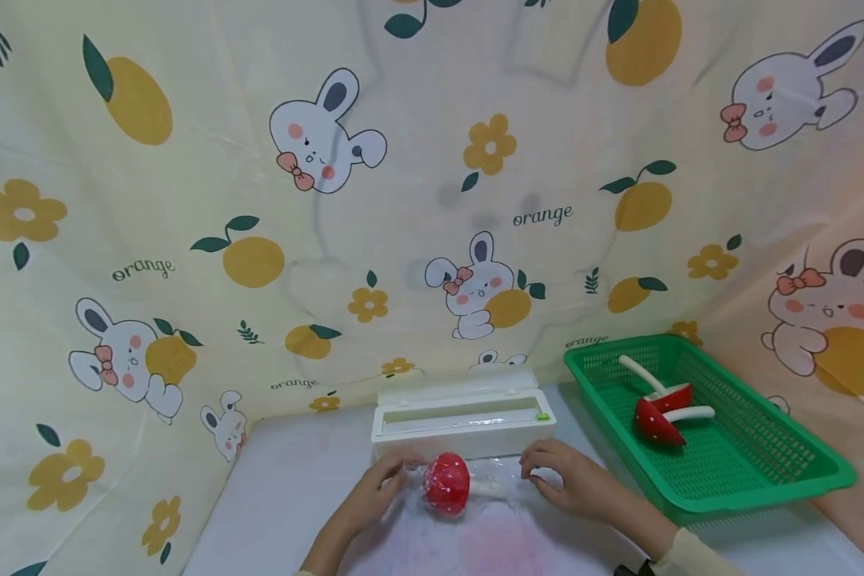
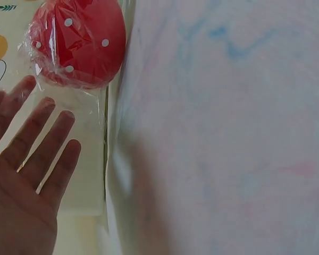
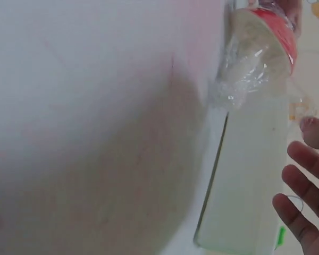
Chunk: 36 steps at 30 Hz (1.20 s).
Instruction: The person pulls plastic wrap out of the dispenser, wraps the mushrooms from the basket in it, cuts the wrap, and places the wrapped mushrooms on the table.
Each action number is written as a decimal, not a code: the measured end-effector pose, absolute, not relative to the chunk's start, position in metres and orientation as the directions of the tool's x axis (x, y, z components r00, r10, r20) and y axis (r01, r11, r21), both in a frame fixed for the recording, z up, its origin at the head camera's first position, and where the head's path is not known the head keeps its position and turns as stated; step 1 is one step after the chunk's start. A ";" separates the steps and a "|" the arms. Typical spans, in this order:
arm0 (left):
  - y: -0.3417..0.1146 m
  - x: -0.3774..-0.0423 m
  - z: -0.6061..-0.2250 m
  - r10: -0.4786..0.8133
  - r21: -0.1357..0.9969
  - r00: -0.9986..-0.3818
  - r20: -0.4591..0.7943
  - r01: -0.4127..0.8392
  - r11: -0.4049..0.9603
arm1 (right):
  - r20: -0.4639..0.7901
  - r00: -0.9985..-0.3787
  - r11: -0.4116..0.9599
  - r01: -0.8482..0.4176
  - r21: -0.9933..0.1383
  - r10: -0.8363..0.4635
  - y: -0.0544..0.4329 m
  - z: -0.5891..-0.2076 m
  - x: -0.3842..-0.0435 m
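Observation:
On the table in front of me lies a toy mushroom [image 1: 447, 484] with a red, white-dotted cap and a pale stem pointing right, wrapped in clear plastic film [image 1: 491, 472]. My left hand [image 1: 378, 494] is just left of the cap, fingertips at the film's edge; in the left wrist view its fingers [image 2: 50, 154] are spread and fairly straight. To the right of the stem, my right hand [image 1: 567, 478] hovers near the film's other end. The right wrist view has its fingers [image 3: 303, 186] loosely extended, with nothing visible between them.
Behind the mushroom stands a white film dispenser box [image 1: 461, 436] with its lid raised and a green slider [image 1: 543, 417]. A green basket [image 1: 763, 504] at the right holds red-capped mushroom pieces [image 1: 658, 424] with white stems. A printed curtain [image 1: 418, 200] hangs behind the table.

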State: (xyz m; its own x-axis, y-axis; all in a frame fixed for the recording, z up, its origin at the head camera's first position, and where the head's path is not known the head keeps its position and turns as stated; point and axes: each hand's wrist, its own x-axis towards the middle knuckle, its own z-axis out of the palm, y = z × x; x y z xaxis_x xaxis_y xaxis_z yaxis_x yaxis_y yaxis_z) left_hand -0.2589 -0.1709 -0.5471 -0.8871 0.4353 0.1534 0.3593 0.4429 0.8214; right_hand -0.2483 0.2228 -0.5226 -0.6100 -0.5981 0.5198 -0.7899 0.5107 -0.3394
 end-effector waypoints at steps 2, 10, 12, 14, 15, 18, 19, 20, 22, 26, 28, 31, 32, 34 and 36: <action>-0.169 -0.259 -0.547 0.439 0.813 -0.884 0.160 0.370 0.449 | 0.505 -0.655 0.507 -0.755 -0.416 -0.562 0.221 -0.524 -0.250; -0.157 -0.262 -0.549 0.432 0.770 -0.877 0.210 0.421 0.479 | 0.348 -0.901 0.443 -0.430 -0.786 -0.258 0.203 -0.524 -0.265; -0.155 -0.262 -0.550 0.435 0.768 -0.873 0.221 0.431 0.474 | 0.315 -0.917 0.405 -0.393 -0.826 -0.246 0.199 -0.525 -0.269; -0.155 -0.262 -0.551 0.436 0.775 -0.871 0.225 0.431 0.462 | 0.301 -0.912 0.399 -0.395 -0.828 -0.278 0.196 -0.527 -0.272; -0.155 -0.261 -0.552 0.438 0.779 -0.869 0.232 0.435 0.450 | 0.294 -0.905 0.409 -0.405 -0.818 -0.308 0.194 -0.529 -0.274; -0.155 -0.261 -0.552 0.432 0.795 -0.871 0.232 0.426 0.433 | 0.249 -0.881 0.407 -0.416 -0.813 -0.402 0.188 -0.534 -0.280; -0.155 -0.261 -0.552 0.432 0.800 -0.871 0.235 0.426 0.422 | 0.229 -0.873 0.397 -0.411 -0.821 -0.430 0.185 -0.535 -0.281; -0.154 -0.261 -0.552 0.429 0.805 -0.871 0.238 0.424 0.415 | 0.207 -0.866 0.390 -0.403 -0.828 -0.455 0.183 -0.536 -0.281; -0.153 -0.261 -0.552 0.415 0.815 -0.879 0.237 0.412 0.407 | 0.168 -0.847 0.380 -0.392 -0.838 -0.505 0.179 -0.538 -0.281; -0.150 -0.263 -0.556 0.375 0.828 -0.891 0.256 0.402 0.390 | 0.132 -0.812 0.401 -0.413 -0.817 -0.568 0.174 -0.543 -0.275; -0.148 -0.263 -0.557 0.346 0.831 -0.900 0.266 0.396 0.391 | 0.146 -0.800 0.427 -0.454 -0.782 -0.582 0.172 -0.546 -0.272; -0.146 -0.264 -0.557 0.295 0.830 -0.915 0.274 0.380 0.408 | 0.147 -0.814 0.507 -0.480 -0.716 -0.562 0.168 -0.548 -0.270; -0.145 -0.264 -0.556 0.281 0.827 -0.918 0.279 0.378 0.416 | 0.144 -0.820 0.533 -0.482 -0.696 -0.553 0.166 -0.548 -0.269; -0.143 -0.264 -0.556 0.269 0.813 -0.915 0.299 0.392 0.430 | 0.124 -0.837 0.588 -0.471 -0.658 -0.532 0.162 -0.549 -0.269; -0.142 -0.263 -0.556 0.272 0.795 -0.909 0.316 0.410 0.447 | 0.102 -0.849 0.628 -0.460 -0.628 -0.519 0.158 -0.550 -0.270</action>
